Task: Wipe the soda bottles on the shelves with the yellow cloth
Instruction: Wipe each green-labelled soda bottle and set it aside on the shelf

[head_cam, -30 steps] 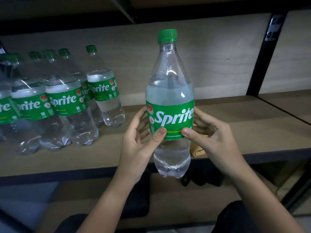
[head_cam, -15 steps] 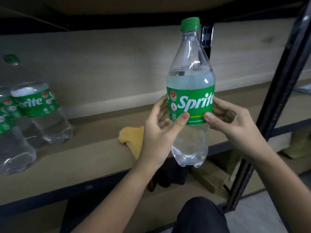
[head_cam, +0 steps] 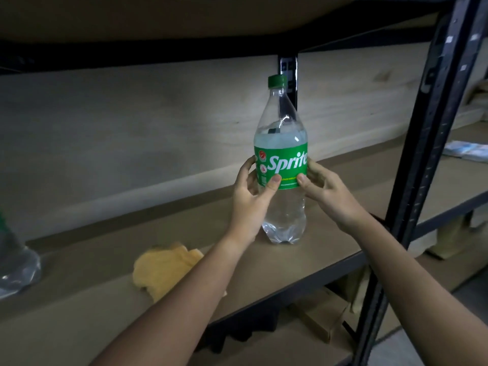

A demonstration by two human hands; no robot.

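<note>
- Both hands are on one Sprite bottle (head_cam: 281, 165) standing upright toward the right end of the shelf (head_cam: 311, 262) — base looks like it's touching the board, though I can't swear to it
- left hand (head_cam: 250, 202) wraps the label band from the left, thumb across the front; right hand (head_cam: 330, 191) does the same from the other side, so both grips are closed round the bottle
- the yellow cloth (head_cam: 169, 270) is lying loose on the shelf, left of the bottle, in nobody's hand — my guess is this one is being set down and the next is still to do
- another bottle (head_cam: 15, 270) barely shows at the left edge, well apart
- bottle is clear plastic with a lumpy petal base, glossy green label and ribbed green cap (head_cam: 277, 81); cloth looks soft and crumpled; shelf is matte board on a black metal upright (head_cam: 422, 165)
</note>
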